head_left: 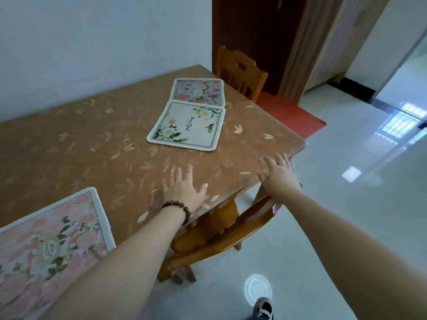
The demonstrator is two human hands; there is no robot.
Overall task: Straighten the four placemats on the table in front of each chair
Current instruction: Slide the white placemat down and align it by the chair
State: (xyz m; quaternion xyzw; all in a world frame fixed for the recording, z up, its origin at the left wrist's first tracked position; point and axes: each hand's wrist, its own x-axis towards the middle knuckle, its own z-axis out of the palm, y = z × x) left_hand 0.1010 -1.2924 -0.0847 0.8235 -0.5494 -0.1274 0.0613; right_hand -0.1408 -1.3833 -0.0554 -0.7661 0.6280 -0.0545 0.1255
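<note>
Three placemats in view. Pink floral placemat at near left table edge. Left hand, fingers spread, empty, over the cloth. Cream placemat touching flowered placemat beyond. Right hand spread, empty, above table corner.

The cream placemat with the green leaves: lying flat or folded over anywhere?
Flat and fully spread. The cream placemat shows all four rounded corners and its whole printed face; its far edge meets the pink floral placemat.
</note>
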